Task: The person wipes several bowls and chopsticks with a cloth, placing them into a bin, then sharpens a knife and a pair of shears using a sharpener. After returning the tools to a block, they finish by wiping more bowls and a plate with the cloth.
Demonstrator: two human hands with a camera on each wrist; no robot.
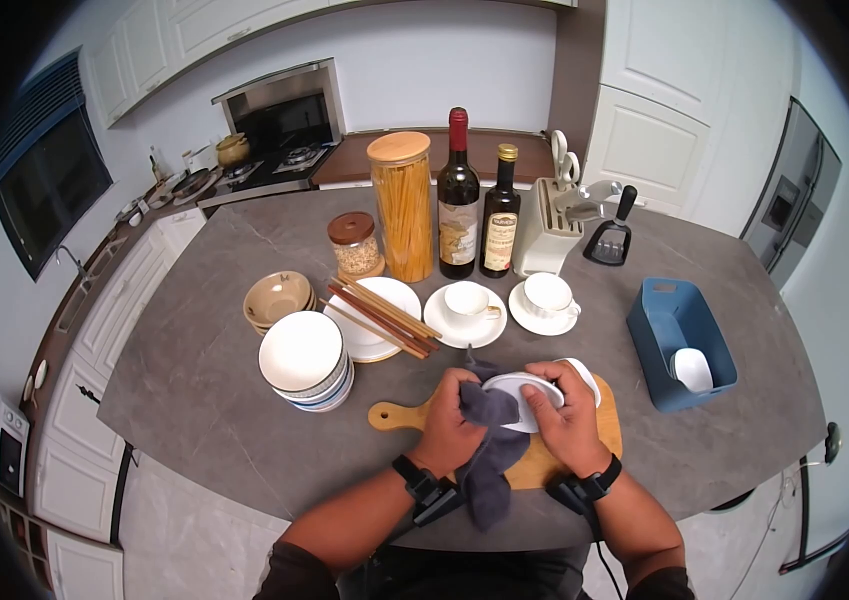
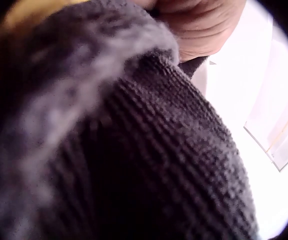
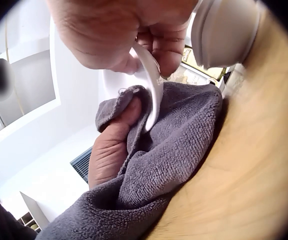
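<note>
Over the wooden cutting board (image 1: pixel 542 468), my right hand (image 1: pixel 576 428) grips a small white dish (image 1: pixel 510 384), thumb on its face. My left hand (image 1: pixel 447 432) holds a dark grey towel (image 1: pixel 490 480) around the dish's left side; in the right wrist view the left thumb presses the towel (image 3: pixel 169 155) against the dish (image 3: pixel 156 92). The towel's lower end hangs over the board toward the table edge. Further white dishes (image 3: pixel 226 32) are stacked on the board just behind my right hand. Towel cloth (image 2: pixel 169 130) fills most of the left wrist view.
To the right stands a blue basket (image 1: pixel 656 350) with white dishes (image 1: pixel 690 370) inside. Stacked bowls (image 1: pixel 304 350), a plate with chopsticks (image 1: pixel 384 315) and two cups (image 1: pixel 466 303) on saucers lie ahead. Behind them are a pasta jar (image 1: pixel 402 215), bottles (image 1: pixel 458 220) and a knife block (image 1: pixel 547 230).
</note>
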